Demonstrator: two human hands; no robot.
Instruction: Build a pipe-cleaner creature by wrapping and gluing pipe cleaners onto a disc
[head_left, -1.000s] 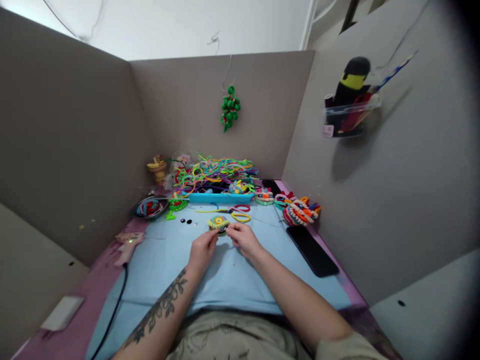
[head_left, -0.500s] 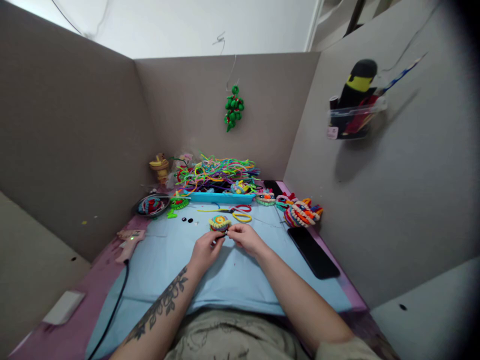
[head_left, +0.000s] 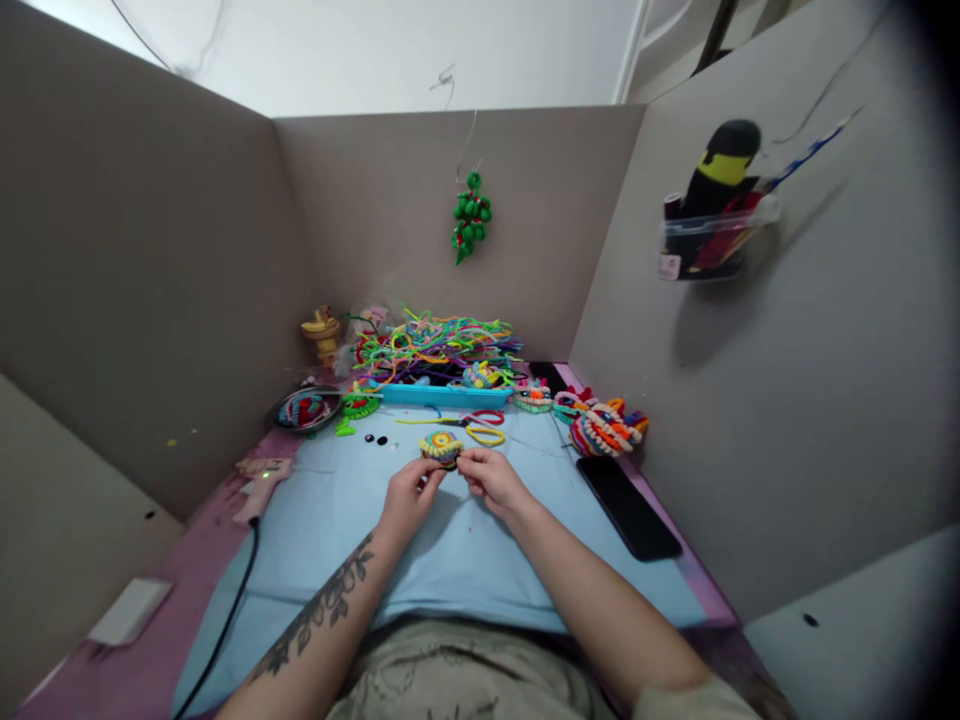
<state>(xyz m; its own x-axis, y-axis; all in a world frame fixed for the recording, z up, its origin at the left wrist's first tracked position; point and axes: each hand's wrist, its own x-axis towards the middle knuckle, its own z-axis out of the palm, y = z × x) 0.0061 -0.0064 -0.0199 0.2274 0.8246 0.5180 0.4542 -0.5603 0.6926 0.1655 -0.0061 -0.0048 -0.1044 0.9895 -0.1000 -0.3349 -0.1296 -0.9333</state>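
Observation:
A small round coil of coloured pipe cleaners (head_left: 440,446), yellow and orange with a blue rim, sits on the light blue mat (head_left: 337,530) just beyond my fingertips. My left hand (head_left: 407,496) pinches its near left edge. My right hand (head_left: 487,480) is closed in a pinch at its near right edge. Whatever small piece lies between the fingertips is too small to make out. Both forearms reach in from below, the left one tattooed.
A blue tray (head_left: 442,396) heaped with loose pipe cleaners (head_left: 435,345) stands at the back. Finished coiled pieces (head_left: 604,427) lie at the right, a black phone (head_left: 628,507) nearer. A glue gun (head_left: 259,478) with cord, a dark bowl (head_left: 304,409), two black beads (head_left: 376,439) and scissors (head_left: 469,424) lie left and centre.
Both hands have stayed pinched at the coil, shifting only slightly. The view has drifted a little to the left.

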